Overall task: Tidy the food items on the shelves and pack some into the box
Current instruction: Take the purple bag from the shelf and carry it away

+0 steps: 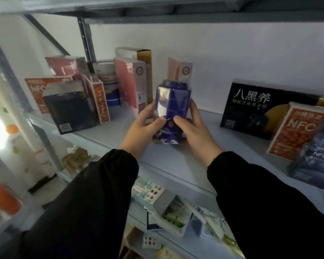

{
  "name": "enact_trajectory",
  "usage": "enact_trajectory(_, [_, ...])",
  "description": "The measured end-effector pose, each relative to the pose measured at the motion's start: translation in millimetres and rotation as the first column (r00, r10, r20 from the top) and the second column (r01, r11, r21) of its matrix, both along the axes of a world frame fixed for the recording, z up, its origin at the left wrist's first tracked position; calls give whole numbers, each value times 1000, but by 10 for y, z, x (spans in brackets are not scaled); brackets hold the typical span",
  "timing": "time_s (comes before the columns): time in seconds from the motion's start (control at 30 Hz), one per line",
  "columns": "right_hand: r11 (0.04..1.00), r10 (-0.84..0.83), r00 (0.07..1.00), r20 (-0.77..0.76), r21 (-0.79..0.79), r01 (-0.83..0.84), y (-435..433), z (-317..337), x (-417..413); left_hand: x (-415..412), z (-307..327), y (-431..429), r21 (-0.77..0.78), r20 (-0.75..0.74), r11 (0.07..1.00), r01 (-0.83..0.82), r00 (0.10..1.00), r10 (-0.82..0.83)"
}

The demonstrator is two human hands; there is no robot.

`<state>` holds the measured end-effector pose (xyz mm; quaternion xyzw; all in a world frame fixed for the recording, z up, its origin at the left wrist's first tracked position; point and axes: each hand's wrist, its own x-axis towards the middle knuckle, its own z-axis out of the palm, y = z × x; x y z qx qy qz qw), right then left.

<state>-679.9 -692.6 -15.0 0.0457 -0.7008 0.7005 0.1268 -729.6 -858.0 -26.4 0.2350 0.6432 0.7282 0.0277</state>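
Observation:
A dark blue tin (173, 103) with a shiny wrapper and a round lid stands upright in the middle of the grey shelf (176, 159). My left hand (144, 126) grips its left side with the thumb across the front. My right hand (193, 126) grips its right side, thumb also on the front. Both arms wear black sleeves. Whether the tin's base touches the shelf I cannot tell.
Left of the tin stand pink boxes (131, 85), an orange NFC box (36, 92), a dark box (71, 107) and a round tub (106, 75). Right: a long black box (254, 107), another orange NFC box (292, 131), a dark blue box (318, 156). Lower shelf holds several small packages (168, 212).

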Motion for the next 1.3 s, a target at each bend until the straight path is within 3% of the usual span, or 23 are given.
enact_trajectory(0.1, [995, 104, 995, 11, 5, -104, -275, 63, 71, 214, -25, -344, 40, 31, 995, -94, 995, 93])
enact_trajectory(0.37, [894, 447, 894, 18, 29, -448, -1575, -154, 295, 966, -261, -1746, -51, 15, 912, -407, 913, 408])
enact_trajectory(0.5, [795, 603, 788, 125, -14, -607, -2461, -539, 340, 1345, -653, -2612, -60, 97, 851, -522, 845, 525])
enact_trajectory(0.67, [745, 651, 719, 244, -18, -667, -3589, -1160, 298, 1578, -1239, -3566, -80, 210, 759, -646, 733, 647])
enact_trajectory(0.8, [706, 687, 622, 375, -143, -693, -4325, -1750, 181, 1548, -1730, -4150, 41, 370, 704, -709, 665, 648])
enact_trajectory(0.87, [670, 721, 520, 458, -271, -691, -4597, -2027, 164, 1504, -1968, -4334, 125, 465, 648, -751, 621, 631])
enact_trajectory(0.97, [611, 783, 414, 464, -447, -654, -4906, -2363, 120, 1423, -2275, -4600, 195, 533, 619, -760, 612, 584])
enact_trajectory(1.2, [688, 704, 456, 544, -362, -629, -5337, -2994, -499, 1051, -2813, -5348, 147, 688, 469, -871, 431, 584])
enact_trajectory(1.3, [726, 646, 493, 583, -270, -632, -5566, -3303, -889, 766, -3099, -5578, 37, 689, 494, -869, 380, 617])
